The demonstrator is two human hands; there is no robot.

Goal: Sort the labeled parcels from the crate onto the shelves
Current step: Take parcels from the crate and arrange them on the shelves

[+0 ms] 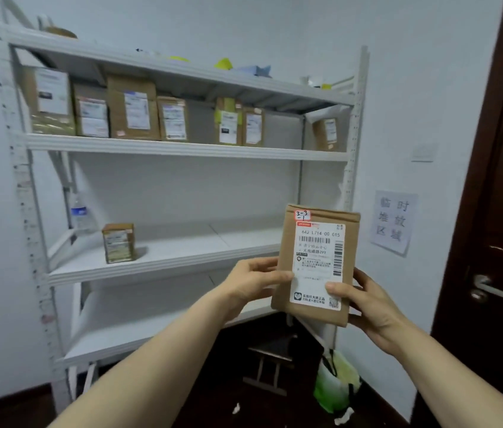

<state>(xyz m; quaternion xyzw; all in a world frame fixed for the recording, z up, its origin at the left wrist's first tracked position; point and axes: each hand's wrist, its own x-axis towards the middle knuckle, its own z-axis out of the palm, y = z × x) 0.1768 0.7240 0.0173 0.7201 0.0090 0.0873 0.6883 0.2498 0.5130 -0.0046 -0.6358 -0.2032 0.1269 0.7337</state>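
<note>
I hold a brown cardboard parcel [315, 313] upright in front of the shelving, its white shipping label facing me and a small red-edged tag reading "3-3-1" at its top left. My left hand [255, 278] grips its left edge, thumb on the front. My right hand [364, 304] grips its right edge, thumb pressed on the label. The white metal shelf unit [182, 148] stands behind. Several labeled brown parcels stand in a row on its upper shelf [133, 109]. One small parcel [119, 242] stands alone on the middle shelf. The crate is not in view.
A water bottle [81, 216] stands at the middle shelf's left end. Loose items lie on the top shelf. A dark door [497, 242] with a handle is at right, a paper sign [393, 222] on the wall. A green bag [335, 384] and a stool [275, 362] sit on the floor.
</note>
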